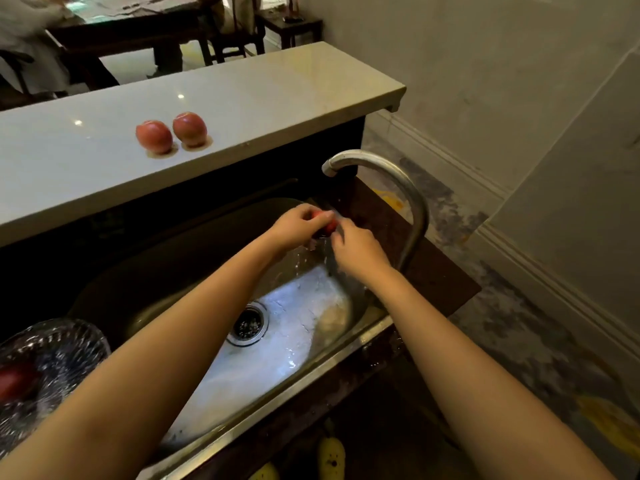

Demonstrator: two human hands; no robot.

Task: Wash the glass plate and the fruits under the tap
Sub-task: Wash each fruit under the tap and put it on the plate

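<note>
A red fruit (328, 224) is held under the running tap (377, 168), above the steel sink (311, 368). My left hand (298, 225) grips it from the left. My right hand (356, 249) touches its right side, fingers curled over it. Water splashes below both hands. Two more red fruits (154, 136) (189, 129) stand wet on the white counter (242, 98) behind the sink. The patterned glass plate (62, 351) sits at the sink's left edge with another red fruit (15, 381) in it.
The drain (248, 323) lies in the middle of the sink basin. A dark wooden ledge (443, 268) surrounds the tap's base. A wall and skirting run along the right. Behind the counter a person sits at a dark table (121, 26).
</note>
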